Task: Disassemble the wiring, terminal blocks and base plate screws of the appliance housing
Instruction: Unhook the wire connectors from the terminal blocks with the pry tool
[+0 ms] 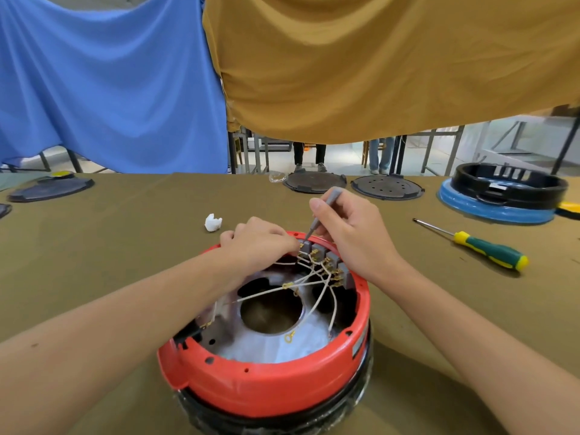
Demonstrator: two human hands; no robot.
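Round red plastic appliance housing sits upside down on the olive-covered table, open side up, directly in front of the person; likely placed so for access to the wiring.

Right hand pinches a slim grey screwdriver, held steeply, tip down at the row of grey terminal blocks on the far inner wall.

Left hand rests on the far rim, fingers curled at the leftmost block, apparently steadying a wire; exact hold hidden.

Inside the housing: thin white wires with brass ring lugs fanning from the blocks, one loose lug, a metal plate with a central round hole.

Green-and-yellow-handled screwdriver lies unused, well right.
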